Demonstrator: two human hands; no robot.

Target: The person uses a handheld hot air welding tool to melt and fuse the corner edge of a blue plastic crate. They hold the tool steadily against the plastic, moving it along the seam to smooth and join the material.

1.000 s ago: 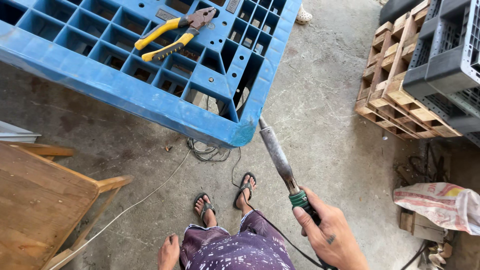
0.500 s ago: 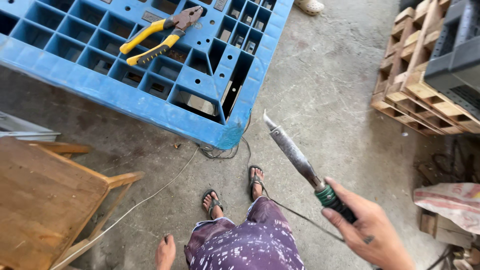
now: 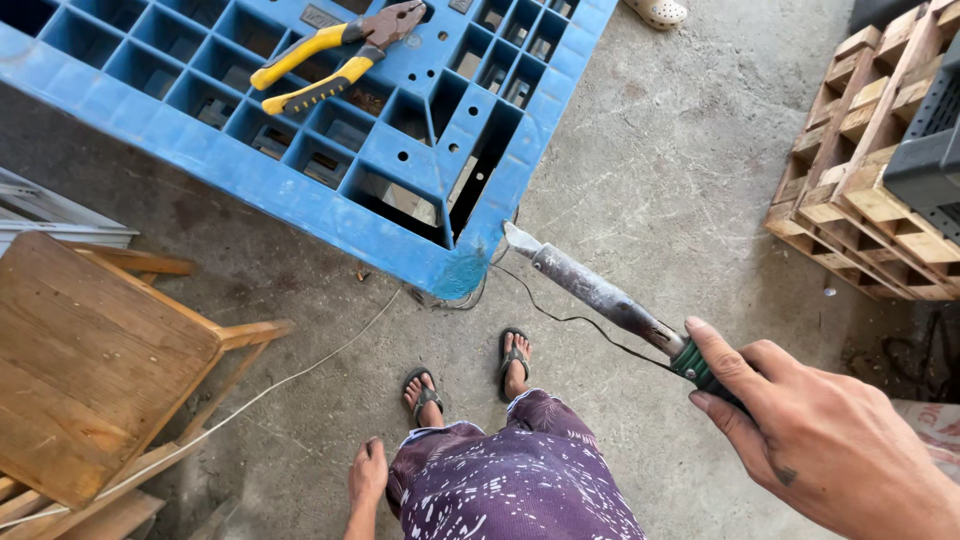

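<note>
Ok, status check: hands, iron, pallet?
Right hand gripping soldering iron, tip at blue pallet corner. Left hand empty beside thigh. Pliers on pallet, clear.

A rough grey concrete floor (image 3: 650, 180) lies in flat daylight, stained and dusty. A worn brown wooden chair (image 3: 90, 360) stands to one side, and pale stacked wooden pallets (image 3: 860, 200) sit against the opposite edge.

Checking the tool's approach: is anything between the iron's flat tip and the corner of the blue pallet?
Nothing visible. The right hand holds the heating iron by its green grip, and its tip lies right beside the blue pallet corner, over bare concrete. Thin wires run underneath on the floor, not between them.
</note>
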